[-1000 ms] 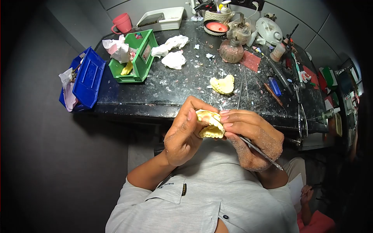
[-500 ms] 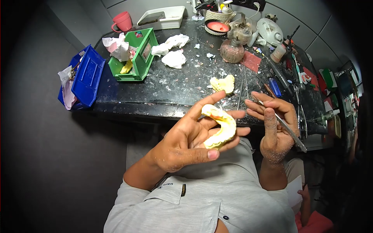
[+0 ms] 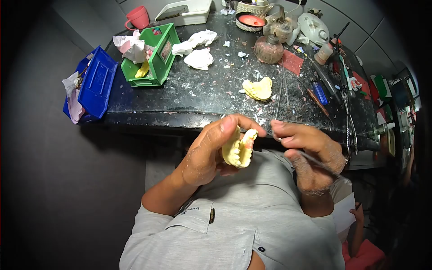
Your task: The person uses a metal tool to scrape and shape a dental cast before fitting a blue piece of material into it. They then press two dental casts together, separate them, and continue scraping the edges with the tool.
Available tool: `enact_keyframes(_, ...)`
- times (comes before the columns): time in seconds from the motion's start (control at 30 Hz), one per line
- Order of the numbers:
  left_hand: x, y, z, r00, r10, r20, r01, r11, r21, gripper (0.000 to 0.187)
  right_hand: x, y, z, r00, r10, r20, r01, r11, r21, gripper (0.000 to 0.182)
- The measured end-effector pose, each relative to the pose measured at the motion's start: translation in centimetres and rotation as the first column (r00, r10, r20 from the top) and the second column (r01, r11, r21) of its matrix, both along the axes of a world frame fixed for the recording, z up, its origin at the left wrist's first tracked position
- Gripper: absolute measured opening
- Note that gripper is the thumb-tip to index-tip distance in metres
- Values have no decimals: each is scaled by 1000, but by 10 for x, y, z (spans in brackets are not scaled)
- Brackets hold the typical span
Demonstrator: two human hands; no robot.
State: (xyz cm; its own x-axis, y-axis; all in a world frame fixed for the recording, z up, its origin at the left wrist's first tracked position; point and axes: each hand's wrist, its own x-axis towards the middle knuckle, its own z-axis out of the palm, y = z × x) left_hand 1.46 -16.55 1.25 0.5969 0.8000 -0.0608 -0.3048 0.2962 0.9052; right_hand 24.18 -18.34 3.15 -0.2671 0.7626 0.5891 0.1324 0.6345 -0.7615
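Note:
A pale yellow dental cast (image 3: pixel 238 153) with a row of teeth and a pinkish patch on one side is gripped in my left hand (image 3: pixel 208 150), thumb on top, the teeth turned toward me. My right hand (image 3: pixel 315 155) holds a thin metal dental carving tool (image 3: pixel 321 165) between thumb and fingers. Its tip points toward the cast, apart from it; the tool's rear end is blurred. On the bench beyond my hands lies a second yellow dental cast (image 3: pixel 258 88).
White debris dots the dark bench (image 3: pixel 148 104). At left stand a green bin (image 3: pixel 164 54) and a blue bin (image 3: pixel 96 85). A spirit burner (image 3: pixel 268 49), a red wax sheet (image 3: pixel 291 62) and pliers (image 3: pixel 348 121) lie right. Another person's hand (image 3: pixel 358 213) holds paper at lower right.
My left hand has turned from an open palm bearing the cast to a grip around it, tilting the cast upright. My right hand has shifted slightly left and down with the tool.

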Motion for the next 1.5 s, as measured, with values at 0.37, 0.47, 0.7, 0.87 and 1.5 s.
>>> enact_keyframes(0.37,2,-1,-3,990,107,-94,-100,992,80,85,-12,0,3,979,57,195,-77,992,96,14)
enact_keyframes(0.47,0,0,-3,993,73,-94,-65,994,90,86,-13,-1,3,976,52,212,-74,992,99,15)
enact_keyframes(0.7,-1,-1,-4,993,76,-88,-69,994,89,87,-15,-1,3,977,31,210,-55,993,107,18)
enact_keyframes(0.87,-1,0,-5,994,86,-70,-78,990,113,86,-16,0,3,971,67,230,-98,987,126,17)
enact_keyframes(1.5,-2,-2,-5,995,76,-67,-71,994,78,84,-21,-1,-2,985,32,168,-49,994,99,14)
